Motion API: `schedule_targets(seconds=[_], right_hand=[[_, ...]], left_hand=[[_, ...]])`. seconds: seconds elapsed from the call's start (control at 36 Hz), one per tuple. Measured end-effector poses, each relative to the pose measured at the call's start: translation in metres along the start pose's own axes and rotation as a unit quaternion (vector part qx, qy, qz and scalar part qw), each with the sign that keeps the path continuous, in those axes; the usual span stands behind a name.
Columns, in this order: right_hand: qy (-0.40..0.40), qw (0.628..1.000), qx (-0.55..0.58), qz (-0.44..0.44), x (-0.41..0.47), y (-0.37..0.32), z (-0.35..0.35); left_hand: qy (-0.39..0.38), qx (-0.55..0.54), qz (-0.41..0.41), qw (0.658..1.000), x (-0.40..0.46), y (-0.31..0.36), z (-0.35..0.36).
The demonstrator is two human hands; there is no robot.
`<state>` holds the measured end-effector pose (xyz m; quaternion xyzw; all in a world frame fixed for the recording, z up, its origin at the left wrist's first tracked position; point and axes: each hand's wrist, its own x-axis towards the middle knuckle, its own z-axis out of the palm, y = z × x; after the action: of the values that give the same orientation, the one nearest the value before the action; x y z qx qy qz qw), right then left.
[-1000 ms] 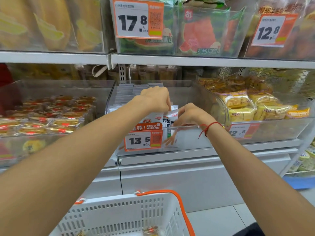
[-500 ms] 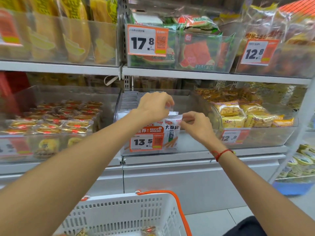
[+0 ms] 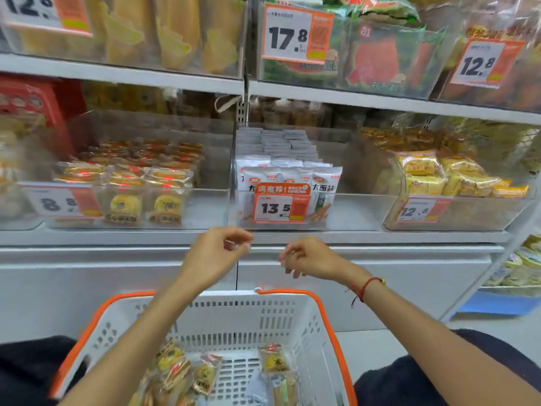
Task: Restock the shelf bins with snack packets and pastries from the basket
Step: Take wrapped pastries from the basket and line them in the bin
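Observation:
A white basket with orange rim [image 3: 328,320] sits low in front of me, holding several wrapped pastries [image 3: 181,373] and a few packets [image 3: 281,373]. Above it, the middle clear shelf bin [image 3: 345,209] holds rows of white snack packets [image 3: 289,171] behind a 13.5 price tag. My left hand [image 3: 216,256] and my right hand [image 3: 310,259] hover side by side below that bin and above the basket. Both have loosely curled fingers and hold nothing.
The left bin [image 3: 205,206] holds round pastries in clear wrappers; the right bin [image 3: 456,215] holds yellow packets. Bins on the upper shelf [image 3: 351,95] carry 17.8 and 12.8 tags. A white cabinet front [image 3: 117,276] stands below the shelf, and more stock sits far right.
Both hands have left the white packets in the middle bin and dropped down toward me, above the basket. The view has tilted down, showing more of the basket.

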<state>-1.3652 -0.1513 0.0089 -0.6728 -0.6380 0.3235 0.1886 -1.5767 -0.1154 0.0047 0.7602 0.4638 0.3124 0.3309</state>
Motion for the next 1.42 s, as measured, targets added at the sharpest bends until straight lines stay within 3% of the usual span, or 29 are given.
schedule_targets(seconds=[0.11,0.31,0.5,0.61,0.67,0.78,0.92,1.03,1.19,1.31,1.42], right_hand=[[-0.122,0.991,-0.035,0.044,0.012,0.025,0.051],[-0.232,0.967,-0.051,0.097,0.019,0.076,0.160],[-0.339,0.921,-0.169,0.092,0.004,0.107,0.250],[-0.378,0.901,-0.198,0.074,-0.008,0.117,0.280],[-0.335,0.915,-0.216,0.056,-0.014,0.122,0.290],[-0.256,0.945,-0.202,0.025,-0.016,0.127,0.294],[-0.240,0.953,-0.188,0.004,-0.005,0.123,0.277],[-0.304,0.938,-0.166,0.007,0.017,0.109,0.240],[-0.317,0.936,-0.151,-0.038,0.047,0.061,0.164],[-0.316,0.933,-0.147,-0.090,0.051,0.017,0.117],[-0.275,0.939,-0.139,-0.151,0.054,-0.015,0.086]], left_hand=[[-0.052,-0.013,-0.083,0.995,-0.031,-0.072,0.024],[-0.163,0.013,-0.231,0.959,-0.069,-0.163,0.068],[-0.374,0.112,-0.296,0.872,-0.111,-0.208,0.124],[-0.448,0.140,-0.296,0.832,-0.129,-0.215,0.144],[-0.441,0.138,-0.294,0.837,-0.134,-0.218,0.148],[-0.376,0.010,-0.373,0.848,-0.135,-0.228,0.157],[-0.277,-0.137,-0.498,0.810,-0.129,-0.216,0.153],[-0.207,-0.230,-0.561,0.768,-0.125,-0.210,0.132],[-0.397,-0.192,-0.506,0.741,-0.092,-0.191,0.082],[-0.407,-0.294,-0.433,0.749,-0.063,-0.163,0.048],[-0.383,-0.315,-0.347,0.796,-0.048,-0.135,0.019]])
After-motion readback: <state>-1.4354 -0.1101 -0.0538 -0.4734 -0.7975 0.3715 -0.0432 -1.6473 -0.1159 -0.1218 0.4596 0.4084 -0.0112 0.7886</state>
